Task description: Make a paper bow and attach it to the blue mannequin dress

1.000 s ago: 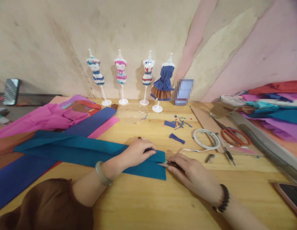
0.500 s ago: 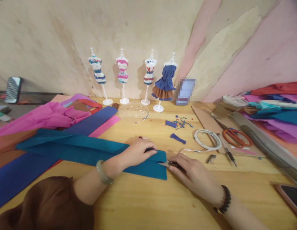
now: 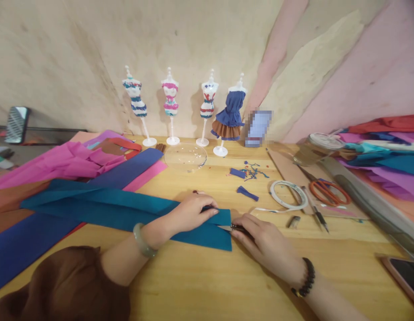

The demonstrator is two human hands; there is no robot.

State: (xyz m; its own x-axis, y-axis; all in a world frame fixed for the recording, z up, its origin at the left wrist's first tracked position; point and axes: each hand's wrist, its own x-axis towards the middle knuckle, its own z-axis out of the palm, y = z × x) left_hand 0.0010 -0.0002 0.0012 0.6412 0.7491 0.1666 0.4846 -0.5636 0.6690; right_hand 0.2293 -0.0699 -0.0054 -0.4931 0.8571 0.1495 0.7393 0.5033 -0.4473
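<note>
A long teal fabric strip (image 3: 126, 211) lies across the table, its right end between my two hands. My left hand (image 3: 193, 211) rests on it with curled fingers, thumb and forefinger closed on the fabric near that end. My right hand (image 3: 263, 238) is closed round small dark-handled thread snips (image 3: 227, 228). Their pale blades reach left from the strip's short edge into the fabric. Part of the snips' handle is hidden by my fingers.
Behind are several small white dress forms (image 3: 171, 102), one in a blue and brown dress (image 3: 231, 113), and a clear dish (image 3: 186, 157). Right lie a tape roll (image 3: 288, 195), orange-handled scissors (image 3: 329, 191), a pen (image 3: 317, 211) and a phone (image 3: 405, 274). Folded fabrics (image 3: 69, 162) lie left.
The snips' blades have moved slightly left, further into the teal fabric, and look closer together. My right hand has shifted slightly left with them. My left hand keeps its place.
</note>
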